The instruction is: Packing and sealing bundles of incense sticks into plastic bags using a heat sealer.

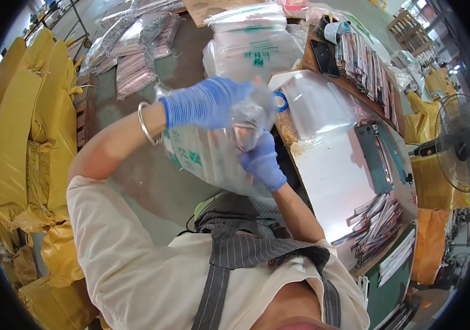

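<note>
Both of my hands wear blue knit gloves and work in front of my body on a clear plastic bag (202, 159) with green print. My left hand (207, 102) reaches across from the left, its fingers closed at the bag's gathered upper part and blurred by motion. Lower and to the right, my right hand (265, 162) grips the same plastic from the side. Between the hands the film is bunched around something (244, 132) greyish with a reddish-brown patch, too smeared to name. The bag's wide printed part hangs down to the left, over my lap.
Ahead lies a stack of printed clear bags (251, 49); wrapped bundles (136, 49) sit at far left. The white table (328, 170) on my right bears clear sleeves (323, 104), a blue tape roll (281, 102) and thin packets (375, 225). Beyond stands a fan (460, 143). Yellow-wrapped bales (20, 126) stand left.
</note>
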`<action>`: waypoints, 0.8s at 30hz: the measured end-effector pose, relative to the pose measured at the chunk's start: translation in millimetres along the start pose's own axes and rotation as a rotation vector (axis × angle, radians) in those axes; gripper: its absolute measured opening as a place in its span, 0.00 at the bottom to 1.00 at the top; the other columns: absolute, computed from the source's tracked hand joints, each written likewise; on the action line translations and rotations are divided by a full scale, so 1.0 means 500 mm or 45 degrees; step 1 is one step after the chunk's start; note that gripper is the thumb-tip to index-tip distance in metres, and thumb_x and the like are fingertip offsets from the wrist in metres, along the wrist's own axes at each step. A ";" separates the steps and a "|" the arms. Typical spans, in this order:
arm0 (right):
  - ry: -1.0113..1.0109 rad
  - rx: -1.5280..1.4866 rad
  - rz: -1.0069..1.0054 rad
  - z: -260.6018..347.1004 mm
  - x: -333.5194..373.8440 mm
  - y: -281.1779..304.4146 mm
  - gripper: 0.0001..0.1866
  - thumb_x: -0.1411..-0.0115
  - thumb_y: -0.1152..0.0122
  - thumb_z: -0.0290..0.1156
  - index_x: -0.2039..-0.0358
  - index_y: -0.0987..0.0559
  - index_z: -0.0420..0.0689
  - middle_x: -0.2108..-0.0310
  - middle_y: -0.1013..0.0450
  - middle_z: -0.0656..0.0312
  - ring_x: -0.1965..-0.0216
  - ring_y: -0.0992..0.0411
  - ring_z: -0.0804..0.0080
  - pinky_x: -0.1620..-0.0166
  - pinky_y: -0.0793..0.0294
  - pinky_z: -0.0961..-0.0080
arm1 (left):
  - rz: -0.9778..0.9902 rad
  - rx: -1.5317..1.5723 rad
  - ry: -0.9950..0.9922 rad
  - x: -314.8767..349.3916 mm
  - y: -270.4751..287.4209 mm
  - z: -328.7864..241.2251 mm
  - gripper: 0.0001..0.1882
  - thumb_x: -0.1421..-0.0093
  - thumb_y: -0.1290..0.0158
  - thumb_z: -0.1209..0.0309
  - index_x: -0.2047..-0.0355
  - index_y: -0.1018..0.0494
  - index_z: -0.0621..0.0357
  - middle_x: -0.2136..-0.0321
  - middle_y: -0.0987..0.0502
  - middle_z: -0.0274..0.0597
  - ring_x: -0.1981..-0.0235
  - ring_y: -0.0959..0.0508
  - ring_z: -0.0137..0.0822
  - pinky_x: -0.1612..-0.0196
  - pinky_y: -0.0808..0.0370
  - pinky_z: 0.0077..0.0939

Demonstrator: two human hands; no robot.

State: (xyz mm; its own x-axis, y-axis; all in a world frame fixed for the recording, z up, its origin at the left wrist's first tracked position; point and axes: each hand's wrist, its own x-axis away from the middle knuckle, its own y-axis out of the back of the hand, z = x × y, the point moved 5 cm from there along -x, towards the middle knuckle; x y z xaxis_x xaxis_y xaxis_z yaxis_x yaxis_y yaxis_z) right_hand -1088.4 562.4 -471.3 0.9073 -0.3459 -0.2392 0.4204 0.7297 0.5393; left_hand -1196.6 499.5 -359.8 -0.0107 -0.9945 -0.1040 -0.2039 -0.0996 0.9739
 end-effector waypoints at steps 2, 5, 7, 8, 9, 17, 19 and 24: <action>0.182 0.264 -0.063 -0.067 -0.032 -0.029 0.28 0.59 0.37 0.34 0.55 0.31 0.42 0.62 0.31 0.52 0.61 0.32 0.54 0.57 0.30 0.66 | 0.011 0.097 -0.012 -0.020 0.026 -0.090 0.33 0.55 0.49 0.72 0.47 0.43 0.64 0.75 0.27 0.54 0.72 0.25 0.48 0.69 0.28 0.37; 0.177 0.056 -0.145 -0.069 -0.074 -0.036 0.24 0.53 0.43 0.31 0.53 0.32 0.42 0.60 0.31 0.52 0.62 0.31 0.56 0.60 0.29 0.69 | -0.150 0.208 0.130 -0.037 0.000 -0.115 0.34 0.56 0.49 0.72 0.46 0.42 0.62 0.76 0.30 0.54 0.71 0.27 0.48 0.67 0.30 0.37; 0.148 -0.065 -0.211 -0.082 -0.089 -0.024 0.22 0.49 0.47 0.29 0.52 0.32 0.42 0.59 0.31 0.52 0.62 0.30 0.58 0.62 0.29 0.72 | -0.604 0.221 0.369 -0.040 0.015 -0.079 0.27 0.55 0.49 0.70 0.52 0.36 0.62 0.78 0.32 0.53 0.71 0.26 0.46 0.69 0.30 0.39; 0.123 -0.131 -0.242 -0.088 -0.084 -0.020 0.21 0.47 0.49 0.28 0.51 0.32 0.42 0.59 0.31 0.52 0.62 0.30 0.59 0.63 0.29 0.73 | -0.627 0.058 0.573 -0.043 0.032 -0.055 0.22 0.54 0.49 0.68 0.56 0.34 0.61 0.77 0.31 0.52 0.70 0.26 0.46 0.69 0.29 0.39; 0.125 -0.136 -0.224 -0.054 -0.084 -0.020 0.21 0.47 0.49 0.28 0.51 0.32 0.42 0.59 0.31 0.52 0.62 0.30 0.59 0.63 0.29 0.73 | -0.651 -0.117 0.797 -0.033 0.055 -0.022 0.18 0.53 0.49 0.67 0.60 0.31 0.61 0.76 0.30 0.51 0.70 0.25 0.46 0.68 0.29 0.39; 0.392 -0.036 -0.605 -0.136 -0.077 -0.076 0.14 0.43 0.54 0.30 0.57 0.29 0.41 0.61 0.29 0.60 0.62 0.29 0.72 0.60 0.31 0.71 | -0.568 -0.219 0.133 -0.121 -0.030 -0.125 0.08 0.52 0.53 0.69 0.72 0.30 0.59 0.81 0.29 0.43 0.79 0.27 0.43 0.77 0.31 0.36; 0.135 0.594 0.029 -0.117 -0.143 -0.046 0.15 0.43 0.56 0.29 0.55 0.30 0.41 0.61 0.30 0.62 0.62 0.30 0.72 0.58 0.32 0.72 | -0.635 -0.253 0.102 -0.121 -0.023 -0.184 0.05 0.53 0.53 0.71 0.76 0.30 0.56 0.83 0.28 0.41 0.81 0.25 0.39 0.79 0.30 0.34; -0.120 1.150 0.689 -0.121 -0.162 -0.055 0.16 0.43 0.57 0.29 0.54 0.31 0.41 0.62 0.30 0.63 0.62 0.31 0.72 0.56 0.33 0.73 | -1.164 -0.115 -0.397 -0.112 -0.111 -0.339 0.04 0.54 0.52 0.71 0.79 0.29 0.56 0.84 0.29 0.41 0.83 0.25 0.36 0.84 0.31 0.32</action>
State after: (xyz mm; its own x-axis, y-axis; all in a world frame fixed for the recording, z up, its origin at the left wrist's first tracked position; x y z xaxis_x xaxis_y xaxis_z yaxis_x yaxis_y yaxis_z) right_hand -1172.6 605.9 -515.6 0.9502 -0.1786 0.2556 -0.2401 0.1038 0.9652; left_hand -1018.6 555.5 -374.0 -0.1470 -0.4802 -0.8648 -0.1862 -0.8452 0.5010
